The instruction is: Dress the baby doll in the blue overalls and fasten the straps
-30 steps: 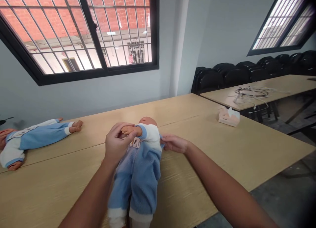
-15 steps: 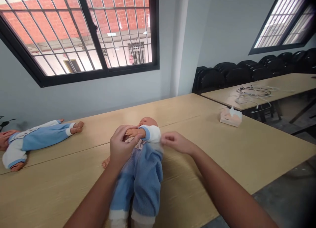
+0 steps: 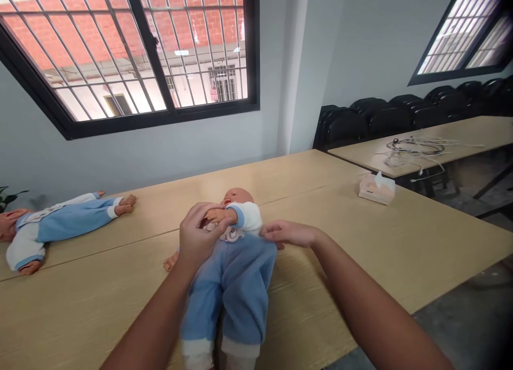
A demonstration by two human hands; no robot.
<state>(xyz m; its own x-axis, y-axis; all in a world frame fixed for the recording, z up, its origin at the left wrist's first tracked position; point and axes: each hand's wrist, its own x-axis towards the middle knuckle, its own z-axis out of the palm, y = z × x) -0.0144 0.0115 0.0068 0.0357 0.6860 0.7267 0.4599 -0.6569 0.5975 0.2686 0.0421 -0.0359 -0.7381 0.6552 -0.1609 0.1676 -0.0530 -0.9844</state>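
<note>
Dark green leaves (image 3: 8, 198) poke in at the far left edge, beside the wall (image 3: 120, 159). Next comes a second doll (image 3: 68, 223) in white and blue clothes, lying on the pale wooden desk (image 3: 100, 300) with its head to the left and its bare feet to the right. Above it, a black-framed window (image 3: 172, 116) with metal bars faces a brick building (image 3: 96, 36).

Right of that doll, the person's left hand (image 3: 200, 233) has its fingers wrapped around the small hand (image 3: 216, 215) of the nearer doll (image 3: 244, 276), holding it up over the chest. This doll lies face up on the desk, in front of the person, its head toward the wall and its legs toward the lower edge of the view. Its other hand (image 3: 171, 261) shows just left of the person's forearm.

At the doll's opposite side, the person's right hand (image 3: 292, 234) has curled fingers touching the blue trousers (image 3: 244, 300) at the waist; whether they pinch the cloth, I cannot tell.

Further right, near the desk's far end, stands a tissue box (image 3: 375, 191) with a white tissue sticking up. Beyond are stacked black chairs (image 3: 387, 120) and another desk (image 3: 473, 132) bearing tangled cables (image 3: 419, 146).
</note>
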